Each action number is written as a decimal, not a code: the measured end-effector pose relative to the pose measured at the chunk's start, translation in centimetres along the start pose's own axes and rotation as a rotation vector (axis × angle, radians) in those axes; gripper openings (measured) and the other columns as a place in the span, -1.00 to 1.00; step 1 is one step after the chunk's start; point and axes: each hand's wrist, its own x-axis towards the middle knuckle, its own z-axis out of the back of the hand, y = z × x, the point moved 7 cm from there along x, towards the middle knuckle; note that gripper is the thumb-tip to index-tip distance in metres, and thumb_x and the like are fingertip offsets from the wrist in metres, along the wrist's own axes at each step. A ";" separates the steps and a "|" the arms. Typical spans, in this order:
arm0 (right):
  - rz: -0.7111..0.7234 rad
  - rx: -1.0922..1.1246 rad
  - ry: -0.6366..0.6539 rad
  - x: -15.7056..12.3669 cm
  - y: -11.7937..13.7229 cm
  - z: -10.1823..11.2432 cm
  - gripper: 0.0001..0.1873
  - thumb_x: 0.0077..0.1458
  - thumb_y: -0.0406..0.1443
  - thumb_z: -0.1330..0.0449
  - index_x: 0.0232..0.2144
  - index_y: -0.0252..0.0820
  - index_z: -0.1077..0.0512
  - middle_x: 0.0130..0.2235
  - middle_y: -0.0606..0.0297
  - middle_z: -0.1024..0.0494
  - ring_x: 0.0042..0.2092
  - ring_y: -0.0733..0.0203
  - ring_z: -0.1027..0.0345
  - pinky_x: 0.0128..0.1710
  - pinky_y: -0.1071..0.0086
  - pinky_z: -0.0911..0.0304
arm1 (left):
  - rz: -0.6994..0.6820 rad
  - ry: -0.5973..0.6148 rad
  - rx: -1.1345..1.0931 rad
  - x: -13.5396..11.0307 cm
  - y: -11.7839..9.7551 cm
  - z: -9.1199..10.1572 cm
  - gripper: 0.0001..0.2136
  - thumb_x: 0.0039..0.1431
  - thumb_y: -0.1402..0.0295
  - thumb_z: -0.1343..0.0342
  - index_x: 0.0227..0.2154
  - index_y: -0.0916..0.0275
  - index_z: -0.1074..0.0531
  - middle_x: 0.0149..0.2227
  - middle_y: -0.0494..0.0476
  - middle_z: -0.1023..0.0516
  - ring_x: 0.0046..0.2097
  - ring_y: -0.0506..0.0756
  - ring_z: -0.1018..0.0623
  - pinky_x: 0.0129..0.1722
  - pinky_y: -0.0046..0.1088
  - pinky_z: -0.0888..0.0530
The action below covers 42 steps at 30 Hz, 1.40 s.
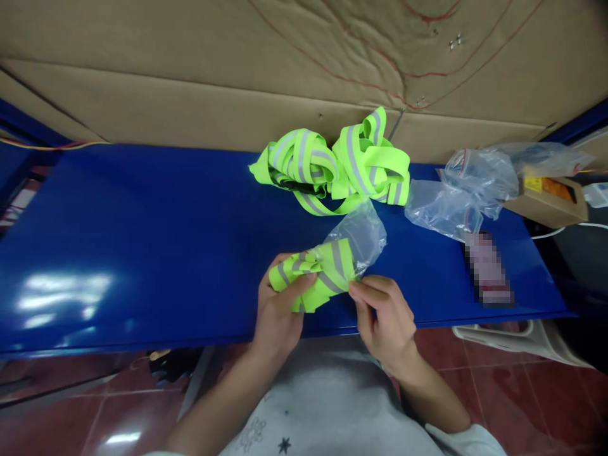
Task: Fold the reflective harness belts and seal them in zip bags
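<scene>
Behind the strap pile, rising across the whole top of the view: brown cardboard sheeting [142, 104], creased, with thin red wires [327, 75] looping over the part above and to the right of the pile. Beneath the strap pile and reaching far to either side: glossy blue counter [166, 221], bright reflections at front left of the pile. Lower down, in front of the pile and beyond the counter's near edge: red tiled floor [498, 392].

Then the strap pile [351, 161] itself: yellow-green bands with grey stripes, loosely looped and tangled, close against the sheeting. Right of the pile: crumpled clear bags [441, 206]; farther right, beside the bags, a small open cardboard box [546, 202].

In front of the pile, slightly left: left hand [280, 316], closed around the folded strap bundle, thumb pressed on top. In front of the pile, slightly right: right hand [387, 320], thumb and forefinger together, pinching the small clear bag at the bundle's corner.

At front right of the pile: pixelated phone-like object [489, 269], details hidden. Directly in front of the pile, between both hands: small clear bag [365, 234] and, overlapping it, folded strap bundle [335, 263]; cannot tell whether any of the bundle sits inside.
</scene>
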 end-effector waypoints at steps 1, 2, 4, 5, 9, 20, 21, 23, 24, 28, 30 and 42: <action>0.006 0.011 0.020 -0.3 0.3 -0.6 -0.57 0.26 -0.50 -0.20 0.11 -0.05 -0.43 -0.21 0.18 -0.59 -0.22 0.12 -0.54 -0.28 0.25 -0.52 | -0.049 -0.015 0.010 -0.1 -0.3 0.0 -0.63 -0.14 0.39 -0.48 -0.29 0.20 -0.45 -0.26 -0.02 -0.60 -0.31 -0.03 -0.59 -0.33 -0.61 -0.51; 0.005 0.030 0.045 -0.5 0.6 -1.2 -0.58 0.27 -0.50 -0.19 0.11 -0.06 -0.42 -0.21 0.18 -0.60 -0.24 0.13 -0.54 -0.28 0.26 -0.51 | -0.091 -0.027 0.019 -0.2 -0.4 0.0 -0.64 -0.13 0.39 -0.48 -0.29 0.19 -0.44 -0.23 -0.02 -0.61 -0.28 -0.03 -0.59 -0.32 -0.61 -0.51; 0.003 0.080 0.072 -0.8 1.0 -2.3 -0.61 0.28 -0.50 -0.17 0.10 -0.08 -0.42 -0.22 0.18 -0.61 -0.25 0.15 -0.53 -0.27 0.27 -0.51 | -0.129 -0.021 0.038 -0.3 -0.3 -0.3 -0.64 -0.10 0.36 -0.46 -0.27 0.18 -0.41 -0.17 -0.02 -0.60 -0.24 -0.02 -0.58 -0.28 -0.60 -0.51; 0.002 0.104 0.070 -0.8 1.1 -2.6 -0.61 0.29 -0.50 -0.16 0.09 -0.09 -0.41 -0.22 0.18 -0.61 -0.23 0.15 -0.53 -0.26 0.27 -0.51 | -0.125 -0.003 0.050 -0.4 0.0 -0.6 -0.64 -0.06 0.34 -0.45 -0.26 0.17 -0.40 -0.16 -0.02 -0.59 -0.23 -0.02 -0.57 -0.26 -0.59 -0.51; -0.087 0.173 0.082 -0.4 0.6 -2.9 -0.62 0.29 -0.47 -0.18 0.10 -0.07 -0.40 -0.14 0.16 -0.59 -0.13 0.11 -0.52 -0.15 0.21 -0.49 | -0.173 0.057 0.131 -0.5 0.7 -0.9 -0.63 0.09 0.29 -0.39 -0.14 0.11 -0.34 -0.11 -0.03 -0.48 -0.19 -0.05 -0.52 -0.19 -0.59 -0.49; -0.126 0.227 0.113 -0.1 1.1 -2.9 -0.52 0.30 -0.52 -0.15 0.19 -0.06 -0.39 -0.06 0.16 -0.59 -0.07 0.12 -0.51 -0.09 0.23 -0.50 | -0.320 0.201 0.419 -0.9 0.6 -1.3 -0.58 0.16 0.40 -0.26 0.06 0.08 -0.33 0.01 0.05 -0.41 -0.08 0.04 -0.48 -0.11 -0.47 -0.47; -0.085 0.199 0.132 0.0 1.5 -3.1 -0.50 0.30 -0.52 -0.15 0.21 -0.08 -0.37 -0.07 0.15 -0.60 -0.07 0.11 -0.51 -0.10 0.22 -0.50 | -0.299 0.187 0.379 -0.8 0.8 -1.2 -0.61 0.16 0.41 -0.26 0.03 0.09 -0.34 -0.03 0.02 -0.42 -0.15 0.01 -0.48 -0.17 -0.50 -0.46; -0.024 0.167 0.170 0.1 2.1 -3.4 -0.51 0.31 -0.51 -0.14 0.23 -0.12 -0.35 -0.08 0.13 -0.61 -0.07 0.11 -0.51 -0.09 0.22 -0.49 | -0.236 0.138 0.267 -0.5 1.1 -1.0 -0.64 0.15 0.39 -0.30 -0.05 0.09 -0.33 -0.16 -0.03 -0.41 -0.28 -0.05 -0.43 -0.30 -0.55 -0.42; 0.002 0.176 0.194 0.2 2.4 -3.5 -0.52 0.32 -0.50 -0.13 0.23 -0.14 -0.35 -0.08 0.13 -0.60 -0.06 0.11 -0.51 -0.08 0.22 -0.49 | -0.199 0.114 0.212 -0.3 1.2 -0.8 -0.64 0.15 0.35 -0.33 -0.07 0.10 -0.31 -0.23 -0.05 -0.40 -0.32 -0.06 -0.41 -0.35 -0.57 -0.40; 0.055 0.237 0.259 0.0 2.7 -3.7 -0.58 0.34 -0.47 -0.13 0.20 -0.18 -0.35 -0.02 0.13 -0.58 0.02 0.14 -0.48 0.04 0.23 -0.45 | -0.100 0.063 0.069 0.0 1.3 -0.7 -0.57 0.12 0.24 -0.40 -0.09 0.11 -0.28 -0.36 -0.08 -0.40 -0.41 -0.07 -0.40 -0.43 -0.60 -0.38; 0.031 0.206 0.260 -0.3 2.1 -3.8 -0.59 0.34 -0.43 -0.18 0.19 -0.15 -0.35 0.01 0.12 -0.55 0.06 0.12 -0.46 0.08 0.21 -0.42 | -0.065 0.074 0.033 0.1 1.2 -0.7 -0.58 0.13 0.22 -0.40 -0.08 0.11 -0.29 -0.36 -0.07 -0.43 -0.40 -0.07 -0.42 -0.41 -0.61 -0.40; -0.179 -0.029 0.152 0.1 -2.8 -3.0 -0.62 0.32 -0.36 -0.24 0.14 -0.07 -0.32 0.01 0.12 -0.48 0.08 0.02 -0.37 0.05 0.12 -0.35 | -0.026 0.393 0.363 0.5 1.1 -1.3 -0.61 0.26 0.27 -0.29 0.13 0.14 -0.50 0.11 0.12 -0.59 0.14 0.11 -0.57 0.17 -0.40 -0.46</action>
